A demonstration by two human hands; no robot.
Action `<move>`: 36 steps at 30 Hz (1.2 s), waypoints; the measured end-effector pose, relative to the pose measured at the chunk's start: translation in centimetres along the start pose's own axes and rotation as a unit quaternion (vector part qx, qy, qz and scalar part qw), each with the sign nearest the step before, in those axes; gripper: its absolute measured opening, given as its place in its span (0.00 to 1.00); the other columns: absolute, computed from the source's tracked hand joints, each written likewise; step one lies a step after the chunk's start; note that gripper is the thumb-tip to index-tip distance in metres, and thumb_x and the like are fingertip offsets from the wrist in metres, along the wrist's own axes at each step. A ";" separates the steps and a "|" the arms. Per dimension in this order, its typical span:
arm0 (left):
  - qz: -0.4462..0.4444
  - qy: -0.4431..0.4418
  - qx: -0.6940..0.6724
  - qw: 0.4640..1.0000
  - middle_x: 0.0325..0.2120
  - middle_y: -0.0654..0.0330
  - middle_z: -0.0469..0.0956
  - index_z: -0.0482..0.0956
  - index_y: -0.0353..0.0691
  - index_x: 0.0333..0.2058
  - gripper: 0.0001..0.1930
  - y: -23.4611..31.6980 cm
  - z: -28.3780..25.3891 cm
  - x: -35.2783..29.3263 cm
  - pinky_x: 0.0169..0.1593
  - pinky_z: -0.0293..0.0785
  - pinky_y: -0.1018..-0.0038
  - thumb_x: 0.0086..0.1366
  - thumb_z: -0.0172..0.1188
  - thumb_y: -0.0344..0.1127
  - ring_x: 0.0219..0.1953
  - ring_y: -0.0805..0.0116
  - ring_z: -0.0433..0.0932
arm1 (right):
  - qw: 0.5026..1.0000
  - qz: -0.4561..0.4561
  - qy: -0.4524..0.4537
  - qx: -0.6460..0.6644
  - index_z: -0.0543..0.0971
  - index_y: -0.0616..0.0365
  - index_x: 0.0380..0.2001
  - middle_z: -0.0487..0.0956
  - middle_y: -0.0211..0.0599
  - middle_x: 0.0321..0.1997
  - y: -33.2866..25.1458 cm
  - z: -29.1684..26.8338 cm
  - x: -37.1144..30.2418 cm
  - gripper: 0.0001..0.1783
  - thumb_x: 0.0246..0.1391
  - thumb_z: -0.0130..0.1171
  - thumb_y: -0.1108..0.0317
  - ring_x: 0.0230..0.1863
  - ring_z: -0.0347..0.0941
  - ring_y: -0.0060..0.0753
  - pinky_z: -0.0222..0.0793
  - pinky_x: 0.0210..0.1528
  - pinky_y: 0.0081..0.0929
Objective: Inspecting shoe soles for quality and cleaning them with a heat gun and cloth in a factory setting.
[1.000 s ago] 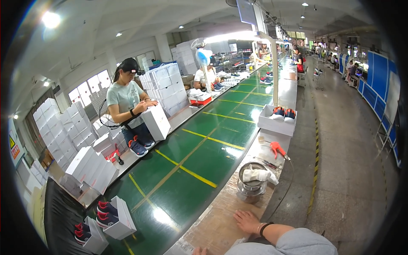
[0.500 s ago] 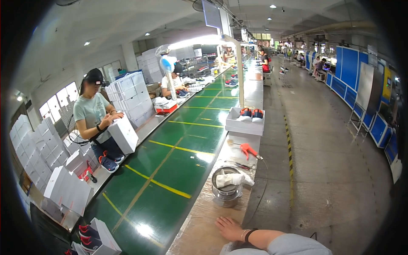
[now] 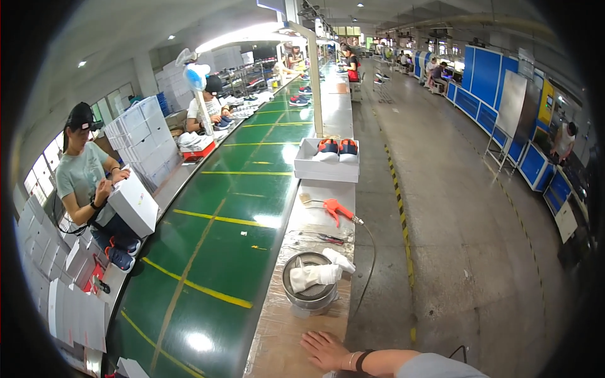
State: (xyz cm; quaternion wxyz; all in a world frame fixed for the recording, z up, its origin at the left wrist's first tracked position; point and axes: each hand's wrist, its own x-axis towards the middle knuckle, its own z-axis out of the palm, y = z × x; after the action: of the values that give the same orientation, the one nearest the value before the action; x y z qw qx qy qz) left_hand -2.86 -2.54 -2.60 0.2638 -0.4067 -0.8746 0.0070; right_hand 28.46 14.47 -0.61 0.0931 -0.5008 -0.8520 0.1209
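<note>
"How is the right hand [image 3: 324, 351] placed?"

"Palm down on the brown board [image 3: 280, 340], on the near side of the metal pot [image 3: 314, 307], with the forearm [image 3: 381, 362] coming in from the right. Its fingers lie flat and slightly spread, pointing leftward and away."

"And the left hand?"

"Out of view, so I can't tell about its fingers."

"What's the pot like?"

"Round and shiny-rimmed. A crumpled white cloth [image 3: 312, 277] lies across its top, hanging over the far right edge."

"Around the pot?"

"Beyond it, wrinkled clear film [image 3: 296, 240] and a smooth red-orange air gun [image 3: 334, 208]; to its left, a glossy green belt [image 3: 217, 246]."
</note>
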 end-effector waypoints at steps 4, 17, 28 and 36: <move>0.013 -0.012 0.014 1.000 0.53 0.59 0.69 0.71 0.50 0.53 0.26 -0.1 0.4 0.1 0.55 0.60 0.57 0.66 0.38 0.59 0.57 0.59 0.66 | 0.999 0.003 0.015 0.039 0.55 0.58 0.64 0.54 0.42 0.69 0.3 0.1 -0.4 0.33 0.61 0.43 0.53 0.70 0.46 0.40 0.40 0.69 0.40; 0.012 -0.002 0.034 0.999 0.53 0.58 0.69 0.70 0.49 0.53 0.28 -1.1 -0.1 -0.4 0.56 0.59 0.57 0.64 0.38 0.61 0.56 0.58 0.67 | 0.997 0.009 0.035 0.066 0.54 0.60 0.65 0.51 0.43 0.70 -0.5 0.3 -0.3 0.33 0.61 0.41 0.54 0.71 0.42 0.42 0.36 0.70 0.41; 0.003 -0.171 -0.080 0.982 0.60 0.47 0.58 0.60 0.39 0.60 0.35 -2.1 -0.8 -0.4 0.57 0.56 0.45 0.64 0.41 0.60 0.63 0.46 0.56 | 0.989 0.024 0.143 0.010 0.58 0.60 0.62 0.54 0.44 0.68 -1.8 2.9 -1.5 0.32 0.59 0.43 0.55 0.70 0.45 0.42 0.38 0.69 0.43; -0.001 -0.194 -0.151 0.969 0.61 0.38 0.53 0.57 0.34 0.61 0.36 -2.0 -0.2 -0.1 0.58 0.49 0.36 0.65 0.41 0.58 0.64 0.36 0.49 | 0.985 0.069 0.155 -0.011 0.58 0.66 0.60 0.54 0.64 0.65 -9.2 5.8 -4.9 0.35 0.57 0.45 0.52 0.68 0.44 0.61 0.35 0.67 0.53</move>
State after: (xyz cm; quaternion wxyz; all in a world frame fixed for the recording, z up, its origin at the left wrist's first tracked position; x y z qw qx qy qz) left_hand -4.15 -4.02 -2.07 0.0249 -0.4315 -0.9006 -0.0465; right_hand 21.59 5.20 -3.53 0.2101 -0.5718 -0.7921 0.0381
